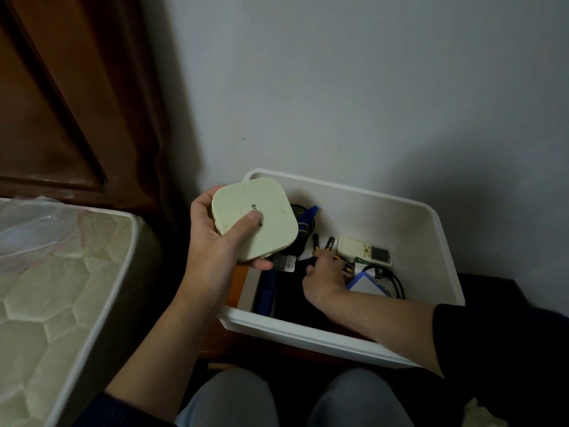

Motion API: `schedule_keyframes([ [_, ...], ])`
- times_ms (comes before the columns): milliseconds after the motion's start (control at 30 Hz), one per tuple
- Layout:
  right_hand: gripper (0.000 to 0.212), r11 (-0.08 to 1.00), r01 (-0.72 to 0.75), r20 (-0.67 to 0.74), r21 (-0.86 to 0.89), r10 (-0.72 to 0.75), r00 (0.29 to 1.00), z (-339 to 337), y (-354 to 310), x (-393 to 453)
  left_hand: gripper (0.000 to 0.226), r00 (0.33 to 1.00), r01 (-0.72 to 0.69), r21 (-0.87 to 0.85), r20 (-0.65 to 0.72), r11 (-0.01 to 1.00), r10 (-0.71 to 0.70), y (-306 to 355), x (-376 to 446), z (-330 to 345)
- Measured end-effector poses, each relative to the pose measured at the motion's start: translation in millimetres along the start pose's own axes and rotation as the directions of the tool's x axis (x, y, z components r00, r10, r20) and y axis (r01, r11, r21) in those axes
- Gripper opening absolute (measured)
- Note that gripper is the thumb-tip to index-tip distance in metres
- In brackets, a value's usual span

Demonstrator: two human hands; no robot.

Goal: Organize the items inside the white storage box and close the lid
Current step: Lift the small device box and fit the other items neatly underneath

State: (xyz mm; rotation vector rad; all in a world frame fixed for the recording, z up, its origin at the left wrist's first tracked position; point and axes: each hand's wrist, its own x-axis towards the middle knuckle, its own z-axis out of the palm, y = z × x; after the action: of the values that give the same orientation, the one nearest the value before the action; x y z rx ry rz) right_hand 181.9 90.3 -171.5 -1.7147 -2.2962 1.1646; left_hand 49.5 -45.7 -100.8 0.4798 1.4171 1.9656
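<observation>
Resting in left hand [212, 251] (thumb atop): case [261, 217]

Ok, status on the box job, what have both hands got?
Left hand grips square pale case above white storage box. Right hand down among batteries, grip unclear. No lid in view.

1 white storage box [437, 229], 1 square cream case [264, 211], 1 remote control [363, 251], 2 batteries [329, 242], 2 hands [212, 241]

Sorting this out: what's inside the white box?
In the box: remote, batteries, blue pens, black cables, blue-edged packet. Right hand and square case hide more.
</observation>
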Motion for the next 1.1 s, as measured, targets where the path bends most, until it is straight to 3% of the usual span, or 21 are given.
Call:
schedule_keyframes([
  [133, 0.062, 1.0, 0.015, 0.032, -0.021, -0.014, 0.999, 3, 1, -3, 0.063, 1.0, -0.002, -0.006, 0.0, 1.0, 0.002, -1, 0, 0],
  [333, 0.056, 0.964, 0.101, 0.172, -0.246, -0.059, 0.983, -7, -6, 4, 0.063, 1.0, -0.002, -0.014, -0.004, 1.0, 0.002, -1, 1, 0],
  [400, 0.067, 0.925, 0.168, 0.292, -0.342, -0.065, 0.954, -15, -8, 7, 0.06, 1.0, -0.007, -0.014, 0.001, 1.0, 0.007, -1, 1, 0],
  [567, 0.109, 0.785, 0.425, 0.583, -0.451, -0.102, 0.806, -48, -1, 15, 0.059, 1.0, -0.002, -0.011, -0.004, 1.0, 0.002, -1, 0, 1],
  [633, 0.126, 0.709, 0.512, 0.609, -0.485, -0.147, 0.779, -57, 7, 20, 0.06, 1.0, -0.001, -0.005, -0.005, 1.0, 0.001, -1, 1, 1],
  [733, 0.133, 0.679, 0.559, 0.63, -0.476, -0.18, 0.755, -57, 17, 23, 0.06, 1.0, 0.002, -0.006, 0.003, 1.0, -0.002, -2, 1, 0],
  [900, 0.129, 0.633, 0.602, 0.581, -0.487, -0.28, 0.764, -41, 31, 20, 0.064, 1.0, 0.012, 0.018, -0.002, 1.0, -0.012, -2, 1, 0],
  [1033, 0.122, 0.468, 0.642, 0.557, -0.608, -0.325, 0.764, -35, 26, 21, 0.064, 1.0, 0.012, 0.024, -0.008, 1.0, -0.012, -1, 0, 1],
  [1100, 0.118, 0.472, 0.644, 0.534, -0.602, -0.361, 0.764, -33, 20, 22, 0.061, 1.0, 0.008, 0.017, -0.013, 1.0, -0.008, 0, 0, 2],
])
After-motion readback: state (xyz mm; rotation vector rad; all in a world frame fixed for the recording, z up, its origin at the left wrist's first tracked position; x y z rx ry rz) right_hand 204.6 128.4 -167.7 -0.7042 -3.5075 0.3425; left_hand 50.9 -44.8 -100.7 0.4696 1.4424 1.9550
